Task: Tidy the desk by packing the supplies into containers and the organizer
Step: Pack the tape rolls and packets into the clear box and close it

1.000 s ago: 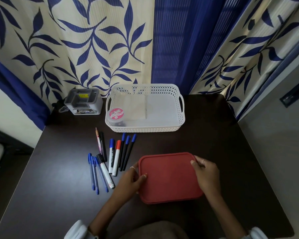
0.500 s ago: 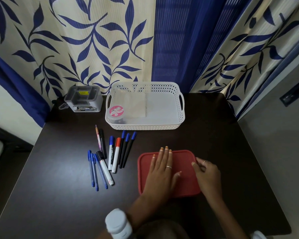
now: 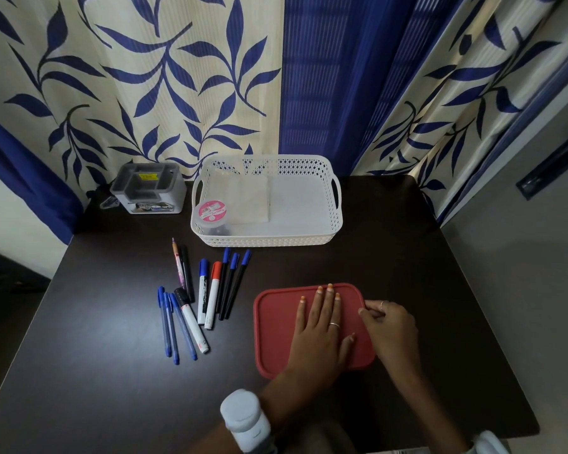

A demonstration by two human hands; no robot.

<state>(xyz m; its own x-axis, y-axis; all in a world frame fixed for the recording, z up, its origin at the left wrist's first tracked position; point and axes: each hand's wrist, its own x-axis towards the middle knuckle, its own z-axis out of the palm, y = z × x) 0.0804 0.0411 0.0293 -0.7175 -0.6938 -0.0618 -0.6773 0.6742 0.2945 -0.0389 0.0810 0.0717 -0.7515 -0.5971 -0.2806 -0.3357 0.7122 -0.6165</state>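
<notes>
A red lidded container [image 3: 276, 326] lies on the dark desk [image 3: 112, 371] in front of me. My left hand [image 3: 320, 329] presses flat on its lid with straight fingers. At the lid's right edge, my right hand [image 3: 391, 326] holds the rim with curled fingers. Several pens and markers [image 3: 197, 299] lie loose to the left of the container. A white perforated basket [image 3: 266, 239] stands at the back, holding a round tub with a pink label [image 3: 212, 213] and a pale flat pack [image 3: 243, 201]. A grey desk organizer [image 3: 148, 188] sits at the back left.
Patterned blue and cream curtains [image 3: 177, 77] hang behind the desk. A grey wall [image 3: 522, 257] runs close along the desk's right edge. A small packet [image 3: 109, 202] lies beside the organizer.
My left hand has left the container's left edge and now lies flat on the lid. My right hand stays at the right edge. The container has not shifted noticeably.
</notes>
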